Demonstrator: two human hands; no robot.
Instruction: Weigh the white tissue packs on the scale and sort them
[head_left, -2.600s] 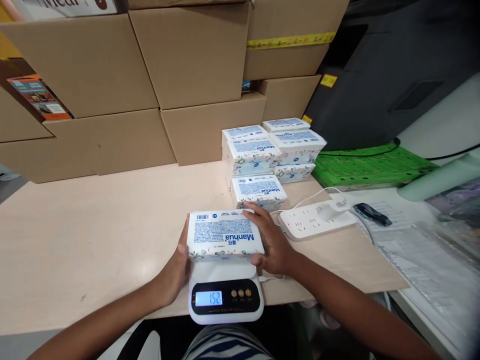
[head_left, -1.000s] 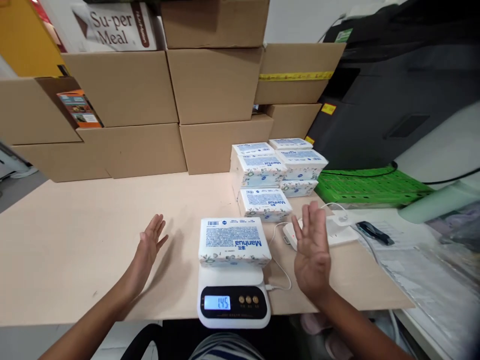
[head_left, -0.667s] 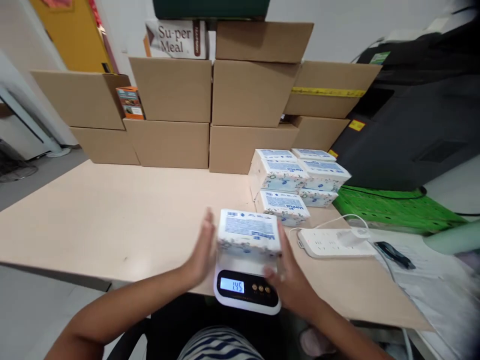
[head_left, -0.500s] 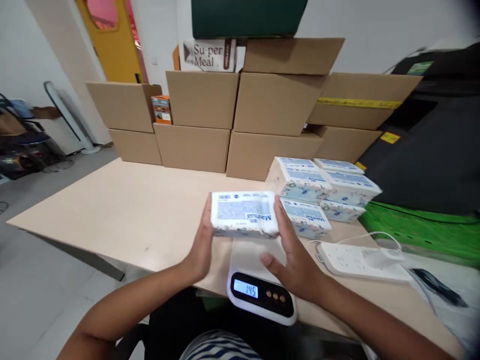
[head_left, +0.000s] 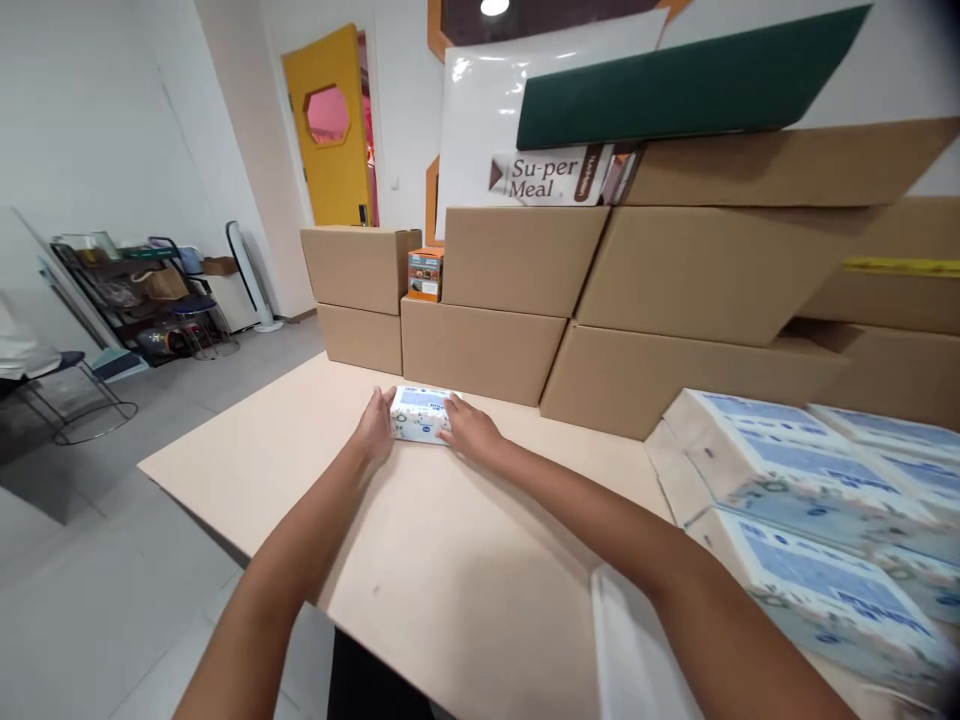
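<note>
A white and blue pack of tissues (head_left: 421, 414) sits at the far left part of the table, close to the cardboard boxes. My left hand (head_left: 374, 425) presses on its left end, and my right hand (head_left: 471, 430) grips its right end with the fingers on the top edge. Both arms are stretched far forward. More tissue packs (head_left: 810, 480) of the same kind are stacked at the right. Part of the white scale (head_left: 637, 640) shows under my right arm; its display is out of view.
Cardboard boxes (head_left: 480, 345) line the back of the table (head_left: 450, 560). A small orange box (head_left: 425, 274) and a white "Su-per Meal" box (head_left: 547, 176) rest on them, under a dark green box (head_left: 675, 90). Stools (head_left: 206, 325) and a yellow door (head_left: 326, 140) lie beyond, left.
Both hands have carried the tissue pack from above the scale to the far left of the table. My view has turned left, and the scale's display has gone out of sight.
</note>
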